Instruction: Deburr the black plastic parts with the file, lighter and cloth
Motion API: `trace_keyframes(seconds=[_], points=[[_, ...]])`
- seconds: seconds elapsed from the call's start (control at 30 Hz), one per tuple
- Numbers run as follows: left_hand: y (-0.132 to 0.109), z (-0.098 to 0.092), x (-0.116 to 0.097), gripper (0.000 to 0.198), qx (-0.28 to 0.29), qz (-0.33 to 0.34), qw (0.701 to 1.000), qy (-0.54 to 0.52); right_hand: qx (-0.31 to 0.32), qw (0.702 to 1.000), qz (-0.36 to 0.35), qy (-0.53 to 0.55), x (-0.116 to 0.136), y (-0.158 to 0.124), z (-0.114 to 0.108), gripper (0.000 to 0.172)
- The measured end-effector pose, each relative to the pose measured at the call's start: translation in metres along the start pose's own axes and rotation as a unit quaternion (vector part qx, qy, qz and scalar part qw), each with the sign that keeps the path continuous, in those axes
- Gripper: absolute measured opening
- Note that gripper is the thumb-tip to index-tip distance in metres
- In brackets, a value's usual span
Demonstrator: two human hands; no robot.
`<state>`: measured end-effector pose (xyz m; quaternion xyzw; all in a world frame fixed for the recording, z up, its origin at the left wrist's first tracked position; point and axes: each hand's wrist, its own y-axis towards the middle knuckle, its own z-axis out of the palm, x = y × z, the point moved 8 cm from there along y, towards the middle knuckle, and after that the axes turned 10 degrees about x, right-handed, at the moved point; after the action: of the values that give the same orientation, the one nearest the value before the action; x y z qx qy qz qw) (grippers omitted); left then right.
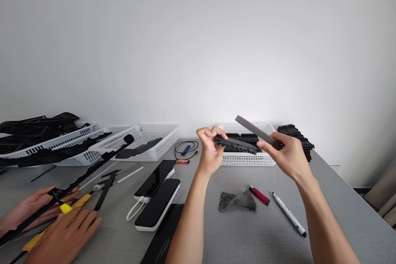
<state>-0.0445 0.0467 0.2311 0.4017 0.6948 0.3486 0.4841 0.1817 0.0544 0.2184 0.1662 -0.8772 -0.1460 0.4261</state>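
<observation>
My left hand pinches one end of a narrow black plastic part with a notched lower edge, held above the table. In my right hand is a flat grey strip, its far end slanting up and to the left over the black part. My right thumb is at the part's other end; whether it presses on it I cannot tell. Behind both hands stands a white basket with black notched parts inside. Below them lie a crumpled grey cloth, a red lighter and a white marker.
More black parts lie right of the basket. On the left, a co-worker's hands hold a long black strip and a yellow-tipped tool. Phones, a cable, calipers and white baskets are also there.
</observation>
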Motion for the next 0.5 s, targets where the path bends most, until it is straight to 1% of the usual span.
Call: trace_keyframes(seconds=[0.1, 0.2, 0.33, 0.4, 0.5], points=[[0.001, 0.008, -0.006, 0.055, 0.026, -0.005, 1.0, 0.001, 0.029, 1.0, 0.001, 0.001, 0.007, 0.001, 0.013, 0.051], [0.002, 0.014, -0.008, 0.055, 0.043, -0.009, 0.999, -0.004, 0.045, 0.999, -0.009, -0.003, 0.008, 0.001, 0.018, 0.055], [0.001, 0.01, -0.003, 0.055, 0.033, -0.017, 0.999, -0.017, 0.065, 0.998, -0.014, 0.007, 0.001, 0.003, 0.015, 0.055], [0.0, 0.008, 0.001, 0.054, 0.027, -0.026, 0.999, -0.011, 0.061, 0.998, -0.005, 0.004, -0.002, 0.003, 0.011, 0.053], [-0.001, 0.014, 0.001, 0.054, 0.046, -0.031, 0.998, 0.011, 0.046, 0.999, 0.004, 0.006, 0.0, 0.001, 0.009, 0.051]])
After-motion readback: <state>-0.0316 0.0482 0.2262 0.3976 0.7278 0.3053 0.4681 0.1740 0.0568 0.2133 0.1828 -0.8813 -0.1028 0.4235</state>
